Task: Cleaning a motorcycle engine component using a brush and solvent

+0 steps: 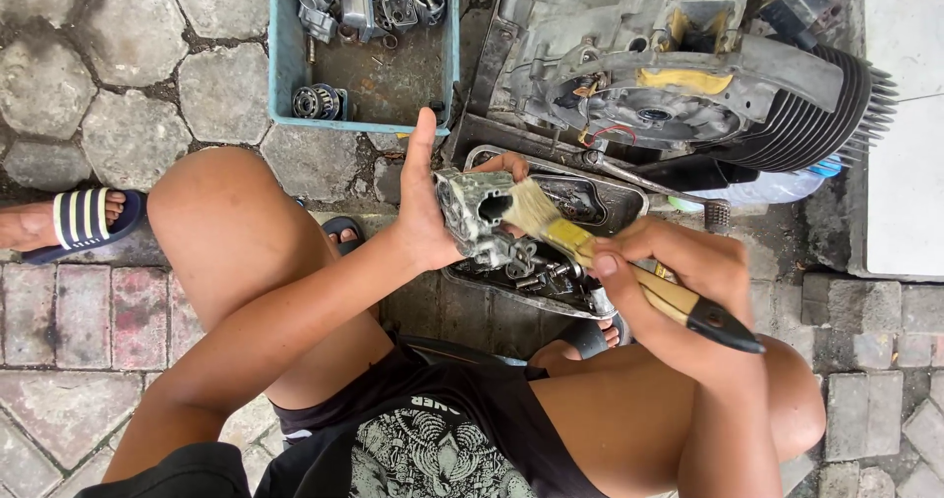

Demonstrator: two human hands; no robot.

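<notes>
My left hand [429, 211] grips a grey metal carburettor body [479, 225] and holds it above a shallow metal tray [618, 199]; the thumb points up. My right hand [680, 274] is closed around a paintbrush [629, 272] with a yellow-and-black handle. Its pale bristles press against the opening of the carburettor body. Small dark parts lie in the tray under the piece.
A large engine block with cooling fins [688, 85] lies just beyond the tray. A blue plastic bin [282, 65] of small metal parts stands at the top centre. Another person's foot in a striped sandal [84, 218] rests on the paving stones at left. My bare knees flank the tray.
</notes>
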